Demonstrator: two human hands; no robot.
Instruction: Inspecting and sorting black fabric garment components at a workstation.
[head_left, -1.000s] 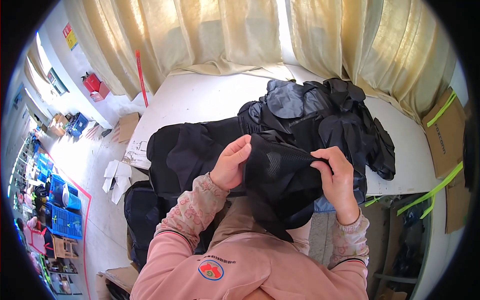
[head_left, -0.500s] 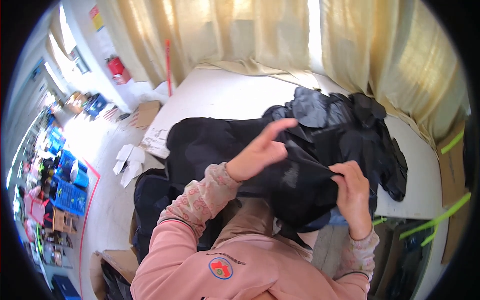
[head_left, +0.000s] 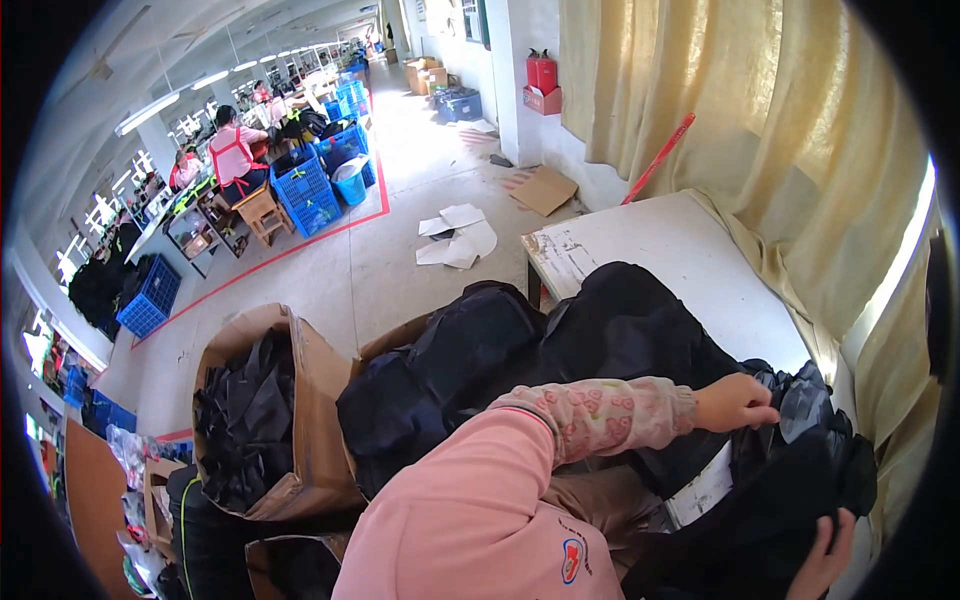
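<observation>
My right hand (head_left: 825, 558), low at the right edge of the view, grips a large piece of black fabric (head_left: 740, 520) that spreads across my lap and the table's edge. My left arm reaches across my body to the right. At its end, my left hand (head_left: 737, 403) is closed with curled fingers, just above the black cloth; whatever it may hold is hidden. Beyond it lies a heap of crumpled black and dark grey pieces (head_left: 805, 405). Left of it, padded black pieces (head_left: 630, 325) lie over the table's near edge.
The white table (head_left: 680, 240) stands against beige curtains (head_left: 700, 90). At my left are an open carton (head_left: 325, 420) of black scraps and more black padded pieces (head_left: 440, 350). White paper (head_left: 458, 238) and flat cardboard (head_left: 545, 190) lie on the floor. Farther off, people sit by blue crates (head_left: 305, 195).
The view has swung left, bringing cartons and the workshop into sight. My left hand has gone from spread fingers to curled ones and reaches right. My right hand still grips black fabric.
</observation>
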